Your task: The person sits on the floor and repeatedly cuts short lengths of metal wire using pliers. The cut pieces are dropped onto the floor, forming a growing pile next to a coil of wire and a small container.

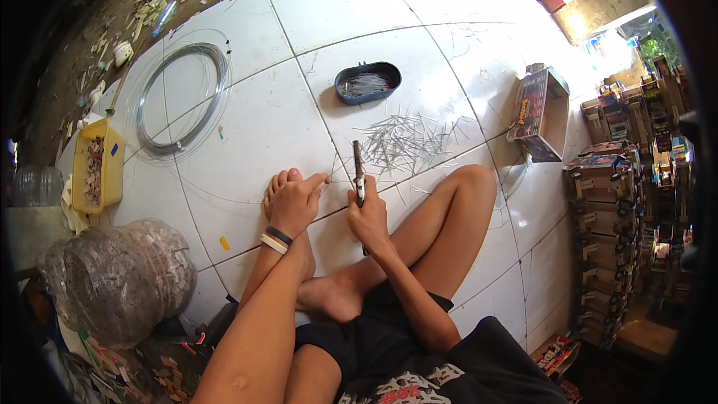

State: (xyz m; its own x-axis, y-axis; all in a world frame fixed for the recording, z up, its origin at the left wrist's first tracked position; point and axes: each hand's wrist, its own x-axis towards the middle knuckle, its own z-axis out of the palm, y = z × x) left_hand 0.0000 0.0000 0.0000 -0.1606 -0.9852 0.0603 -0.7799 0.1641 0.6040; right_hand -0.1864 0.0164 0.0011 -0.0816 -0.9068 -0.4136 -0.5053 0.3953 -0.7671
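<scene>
My left hand (295, 203), with a black band and a white band at its wrist, rests over my foot. Its fingers are closed at the tips on a thin wire (224, 199), which curves over from the coil of wire (221, 82) at the left. In my right hand (367, 218) is a pair of pliers (360, 179), gripped by the handles, with its dark jaws pointing away from me. Just beyond the jaws lies a loose pile of short cut wires (407, 142). A dark blue oval container (368, 97) behind the pile holds more wire pieces.
A yellow tub (112, 172) of scraps and a large dusty plastic bottle (123, 277) stand at the left. To the right are an open printed box (540, 114) and stacked wooden toy vehicles (604, 239). White tiles (247, 120) cover the floor.
</scene>
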